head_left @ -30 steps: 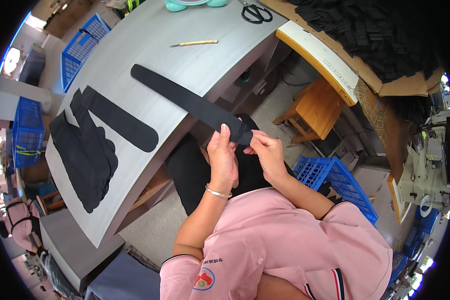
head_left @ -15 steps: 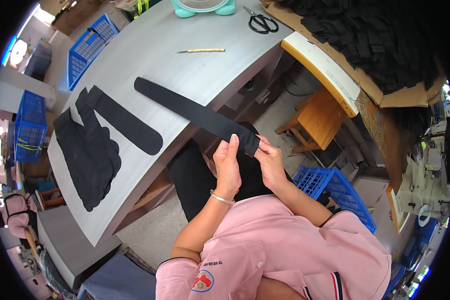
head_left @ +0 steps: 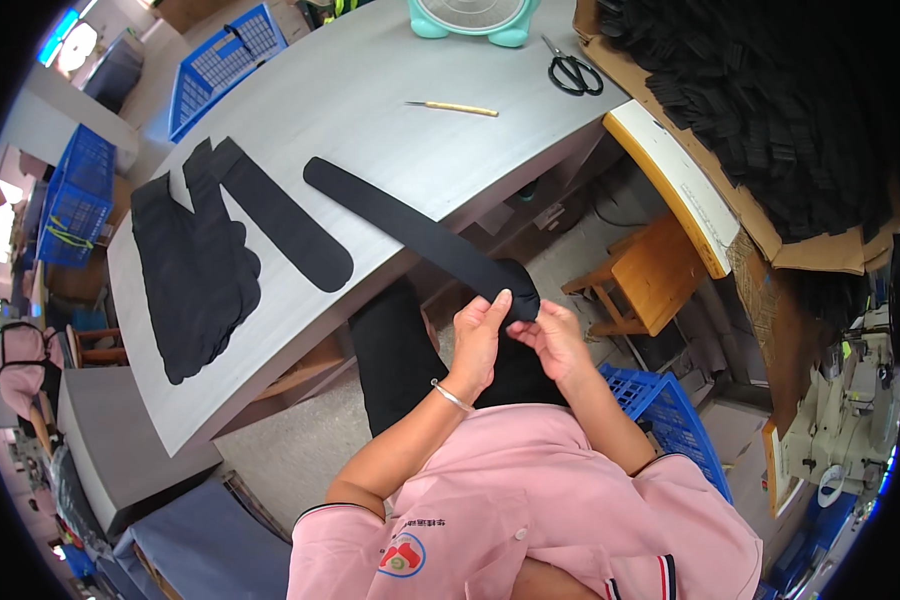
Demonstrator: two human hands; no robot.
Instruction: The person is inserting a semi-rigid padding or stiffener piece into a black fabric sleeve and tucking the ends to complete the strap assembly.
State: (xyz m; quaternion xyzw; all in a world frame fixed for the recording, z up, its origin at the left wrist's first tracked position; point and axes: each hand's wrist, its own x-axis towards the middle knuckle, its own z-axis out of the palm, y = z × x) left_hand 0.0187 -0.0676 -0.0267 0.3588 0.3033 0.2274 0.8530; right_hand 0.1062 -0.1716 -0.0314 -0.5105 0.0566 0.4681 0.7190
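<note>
A long black fabric strip (head_left: 410, 228) runs from the grey table down over its edge into my lap. My left hand (head_left: 478, 345) pinches its near end, with the thumb pressed on top. My right hand (head_left: 555, 345) has its fingers closed on the rounded end's right edge, where the cloth looks bent over. The strip's far end lies flat on the table. Left of it rest another flat black strip (head_left: 285, 215) with a rounded end and a pile of black fabric pieces (head_left: 198, 290).
A wooden-handled awl (head_left: 460, 108), black-handled scissors (head_left: 574, 74) and a mint-green fan (head_left: 475, 15) sit at the table's far side. A carton (head_left: 805, 252) heaped with black strips stands right, near a wooden stool (head_left: 645, 275). A blue basket (head_left: 685, 425) stands beside my right arm.
The view has shifted, so the table things appear further right. The strip's near end now curves over in a rounded shape, and my right fingers have moved down along its edge.
</note>
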